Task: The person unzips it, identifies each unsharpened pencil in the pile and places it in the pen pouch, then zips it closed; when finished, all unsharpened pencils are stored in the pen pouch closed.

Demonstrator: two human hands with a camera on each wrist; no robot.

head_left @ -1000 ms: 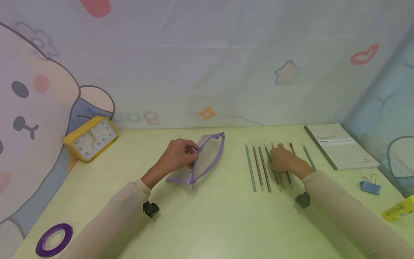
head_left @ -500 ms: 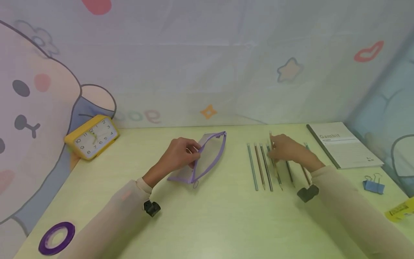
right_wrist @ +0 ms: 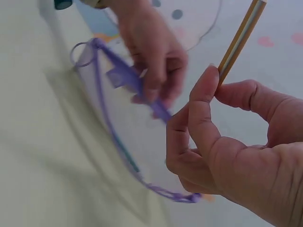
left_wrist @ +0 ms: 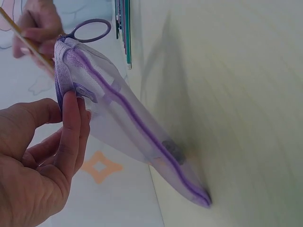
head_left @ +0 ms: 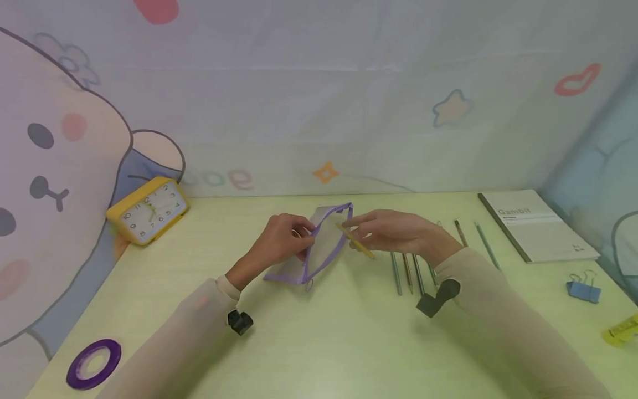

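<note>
A see-through mesh zip pouch with purple trim point(head_left: 326, 265) stands gaping on the table. My left hand point(head_left: 284, 238) pinches one edge of its opening between thumb and fingers, seen closely in the left wrist view on the pouch point(left_wrist: 135, 125). Just right of the opening, my right hand point(head_left: 394, 231) pinches a yellow pencil point(head_left: 358, 243), held tilted in the air. The right wrist view shows this pencil point(right_wrist: 240, 40) between thumb and fingertip. A teal stick point(right_wrist: 125, 153) shows at the pouch there; whether inside or behind the mesh, I cannot tell.
Several pencils point(head_left: 396, 274) lie in a row under my right forearm, partly hidden. Right of them are a notebook point(head_left: 540, 227), a blue binder clip point(head_left: 583, 291) and a yellow tube point(head_left: 622, 331). At left are a yellow alarm clock point(head_left: 149, 210) and purple tape roll point(head_left: 94, 364).
My right hand has lifted the yellow pencil from the row and moved it left to the pouch opening. My left hand keeps its grip on the pouch edge.
</note>
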